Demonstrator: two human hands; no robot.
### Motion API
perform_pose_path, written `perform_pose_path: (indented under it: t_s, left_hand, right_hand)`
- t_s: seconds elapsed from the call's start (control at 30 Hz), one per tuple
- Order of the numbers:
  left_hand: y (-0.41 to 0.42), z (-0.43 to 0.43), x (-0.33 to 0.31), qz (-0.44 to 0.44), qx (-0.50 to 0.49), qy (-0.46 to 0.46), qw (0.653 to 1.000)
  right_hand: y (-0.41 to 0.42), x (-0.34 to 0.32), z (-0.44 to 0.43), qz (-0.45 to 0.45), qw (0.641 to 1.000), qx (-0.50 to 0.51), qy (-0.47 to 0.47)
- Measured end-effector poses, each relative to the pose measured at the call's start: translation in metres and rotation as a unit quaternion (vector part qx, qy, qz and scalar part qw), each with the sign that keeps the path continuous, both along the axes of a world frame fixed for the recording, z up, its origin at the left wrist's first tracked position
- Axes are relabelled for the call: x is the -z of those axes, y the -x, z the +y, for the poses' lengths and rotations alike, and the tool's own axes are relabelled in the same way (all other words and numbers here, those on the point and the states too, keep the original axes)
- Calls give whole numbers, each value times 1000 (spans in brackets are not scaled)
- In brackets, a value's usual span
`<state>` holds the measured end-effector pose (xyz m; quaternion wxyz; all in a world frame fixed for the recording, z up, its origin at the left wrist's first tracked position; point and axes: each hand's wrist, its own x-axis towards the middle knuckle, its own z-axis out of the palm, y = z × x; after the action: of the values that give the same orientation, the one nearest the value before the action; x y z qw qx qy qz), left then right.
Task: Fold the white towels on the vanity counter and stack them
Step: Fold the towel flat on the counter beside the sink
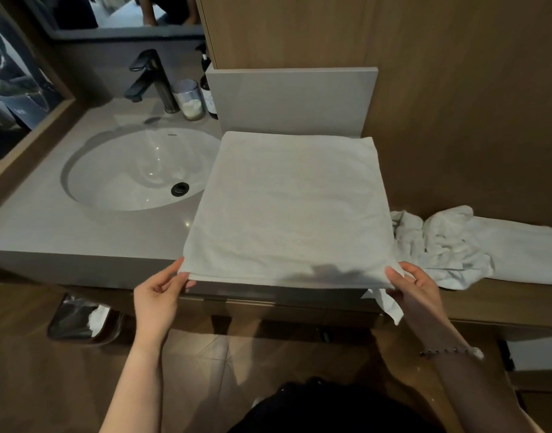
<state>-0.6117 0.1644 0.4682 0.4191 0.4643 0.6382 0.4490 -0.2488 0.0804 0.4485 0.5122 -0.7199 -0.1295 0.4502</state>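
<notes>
left hand [157, 292] pinches near-left corner of the white towel [287, 210], right hand [416, 287] pinches near-right corner. towel lies flat and square on the vanity counter [49, 226], near edge at the counter lip, far edge by the grey backsplash [291, 100]. crumpled towels [455, 245] just right of it on the wooden ledge. sink [137, 170] left, black faucet [151, 79], glass cup [188, 100], pump bottle [207, 85] behind

Head view, looking steeply down, close over vanity counter [49, 232].
</notes>
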Motion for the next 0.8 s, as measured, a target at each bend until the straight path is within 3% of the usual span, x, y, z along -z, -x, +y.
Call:
perform_pose_path:
  t_s: [0.3,0.47,0.53,0.8]
  left_hand:
    - [-9,-7,18,7,18,55,998]
    - [-17,-5,22,63,28,30,997]
    - [-18,-4,17,44,31,28,998]
    - [5,3,15,-107,36,136,984]
  right_hand:
    - [2,11,-7,26,999,14,16]
    - [-6,15,-3,209,972,109,-23]
    - [-4,10,-3,136,988,69,-11]
    - [-23,6,-7,184,981,66,0]
